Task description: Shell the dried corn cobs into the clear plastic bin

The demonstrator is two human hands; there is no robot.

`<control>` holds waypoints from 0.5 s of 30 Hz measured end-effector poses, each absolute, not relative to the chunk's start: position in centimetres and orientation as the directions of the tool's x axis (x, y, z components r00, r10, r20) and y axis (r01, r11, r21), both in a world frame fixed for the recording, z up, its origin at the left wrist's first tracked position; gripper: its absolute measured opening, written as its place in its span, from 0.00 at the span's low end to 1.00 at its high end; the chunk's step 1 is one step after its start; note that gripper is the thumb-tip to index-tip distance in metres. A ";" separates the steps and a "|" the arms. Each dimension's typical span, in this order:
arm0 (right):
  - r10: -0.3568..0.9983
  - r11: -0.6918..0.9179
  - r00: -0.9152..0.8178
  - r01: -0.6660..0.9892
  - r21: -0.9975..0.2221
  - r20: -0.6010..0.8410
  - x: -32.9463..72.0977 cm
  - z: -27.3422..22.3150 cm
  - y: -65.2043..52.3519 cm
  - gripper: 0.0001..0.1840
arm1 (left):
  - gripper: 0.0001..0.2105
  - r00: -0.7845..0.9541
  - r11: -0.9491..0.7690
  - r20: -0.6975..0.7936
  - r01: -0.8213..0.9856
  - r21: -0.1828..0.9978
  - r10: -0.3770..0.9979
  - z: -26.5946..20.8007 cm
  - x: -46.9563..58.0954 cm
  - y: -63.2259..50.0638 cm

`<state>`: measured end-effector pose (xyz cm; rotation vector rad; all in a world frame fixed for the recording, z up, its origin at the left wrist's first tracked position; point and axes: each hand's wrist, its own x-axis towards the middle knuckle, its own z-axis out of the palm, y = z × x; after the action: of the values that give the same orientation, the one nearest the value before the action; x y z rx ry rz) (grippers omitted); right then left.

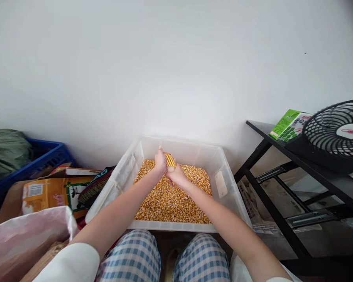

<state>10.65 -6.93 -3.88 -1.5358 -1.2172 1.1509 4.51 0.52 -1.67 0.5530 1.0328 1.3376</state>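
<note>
White wall (176,66) across the far side. At far left, grey-green bag (8,149) in blue plastic crate (59,152); nearer, open white sack (32,229) and, just right, orange-printed carton (44,194). At centre, translucent plastic bin (176,226) of loose corn kernels (173,205). Over these, left hand (160,160) curled round left side of corn cob (170,159); right hand (179,176) partly closed on its near end. At right, black-framed table (254,125) bearing green-and-white box (290,126), then black fan (337,131).
</note>
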 end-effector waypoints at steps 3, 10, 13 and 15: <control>0.968 -0.245 0.077 0.090 -0.965 -0.239 10.1 -2.8 -7.5 0.17 | 0.24 -0.146 0.115 -0.194 -0.429 0.896 0.970 -2.0 4.2 0.8; 0.937 -0.335 -0.125 -0.042 -0.941 -0.327 11.6 -1.5 -7.4 0.09 | 0.26 -0.036 0.263 -0.308 -0.428 0.864 0.951 -1.6 3.1 0.9; 0.980 -0.197 0.032 0.095 -0.976 -0.195 12.0 -2.1 -7.0 0.19 | 0.24 0.125 0.396 -0.382 -0.438 0.807 0.916 -1.1 3.5 0.5; 0.987 -0.110 0.150 0.343 -0.933 -0.062 12.0 -2.5 -6.9 0.25 | 0.19 0.130 0.367 -0.351 -0.495 0.788 0.928 -1.0 4.2 0.2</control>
<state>12.04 -6.89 -2.48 -1.5977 -1.3153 0.9776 4.17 0.24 -0.98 0.5620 0.9492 1.1162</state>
